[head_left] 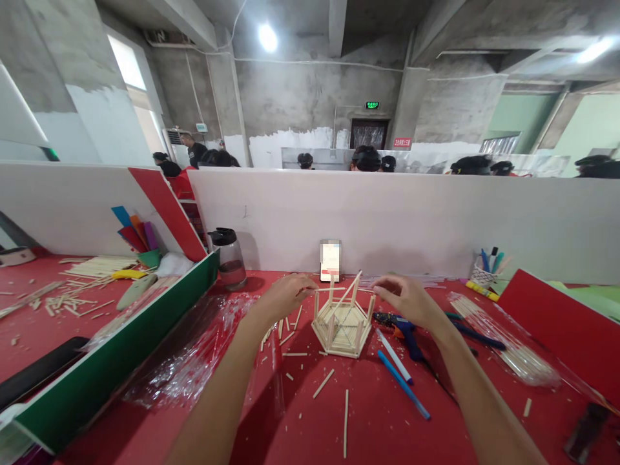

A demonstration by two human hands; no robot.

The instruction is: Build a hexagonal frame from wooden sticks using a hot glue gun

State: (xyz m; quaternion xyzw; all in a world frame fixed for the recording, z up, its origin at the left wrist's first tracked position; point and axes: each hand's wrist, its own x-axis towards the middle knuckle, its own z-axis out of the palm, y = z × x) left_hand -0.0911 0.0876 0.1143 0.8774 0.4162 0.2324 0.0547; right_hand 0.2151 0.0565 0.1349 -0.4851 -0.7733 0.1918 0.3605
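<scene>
A small hexagonal frame of pale wooden sticks [342, 349] stands on the red table, with short uprights at its corners and a longer stick [349, 290] leaning diagonally across it. My left hand [290, 292] is at the frame's upper left, its fingers pinched on the end of a thin wooden stick [330, 289] lying across the top. At the upper right, my right hand [400, 296] pinches what looks like the other end of that stick; the middle is partly hidden by the leaning stick. A blue glue gun [409, 337] lies beside the frame, below my right hand.
A phone [330, 261] leans against the white partition [411, 219]. Two pens, a white one [393, 355] and a blue one [403, 385], lie right of the frame. Stick bundles [508, 342], plastic wrap [194, 355], a jug [231, 258] and a green divider [121, 349] surround the work area.
</scene>
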